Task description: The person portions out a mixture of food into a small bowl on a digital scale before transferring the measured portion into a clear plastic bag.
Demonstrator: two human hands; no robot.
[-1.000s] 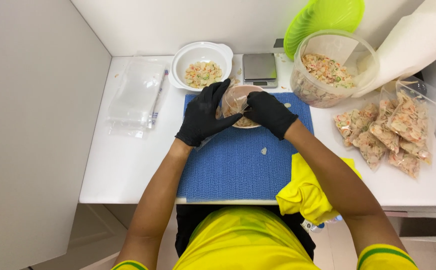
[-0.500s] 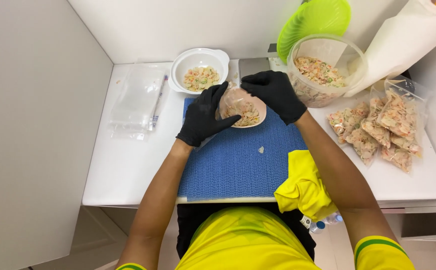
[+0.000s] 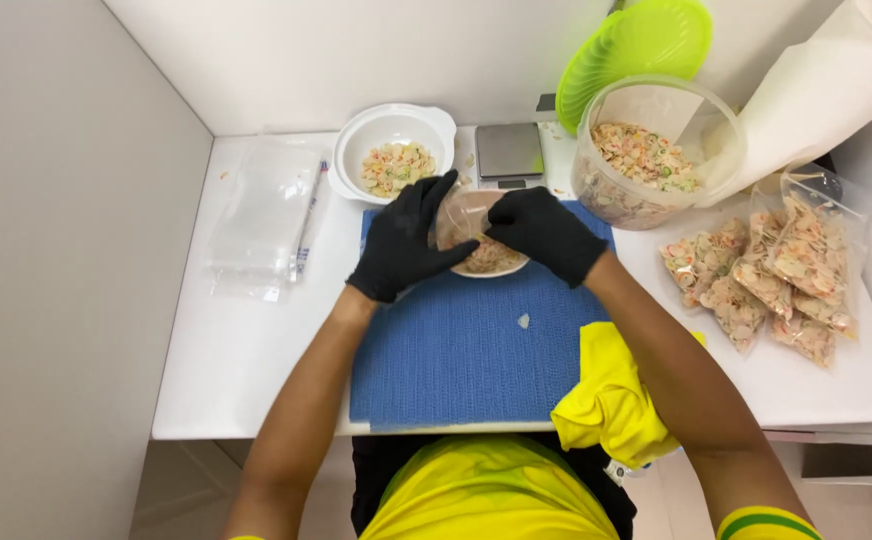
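Observation:
Both my hands wear black gloves and meet over the far part of a blue mat (image 3: 456, 350). My left hand (image 3: 406, 245) and my right hand (image 3: 546, 232) together grip a small clear plastic bag (image 3: 466, 225) holding a pale food mix. Under the bag sits a small white dish (image 3: 491, 262) with more of the mix. A white bowl (image 3: 393, 160) with some mix stands just beyond my left hand. A small digital scale (image 3: 509, 152) sits behind the bag.
A large clear tub (image 3: 646, 150) of the mix stands at the right, a green lid (image 3: 636, 50) leaning behind it. Several filled bags (image 3: 776, 280) lie at the far right. Empty clear bags (image 3: 261, 215) lie left. A yellow cloth (image 3: 611, 400) hangs near.
My hands with the bag have come down from near the scale onto the small dish. The camera view has shifted slightly.

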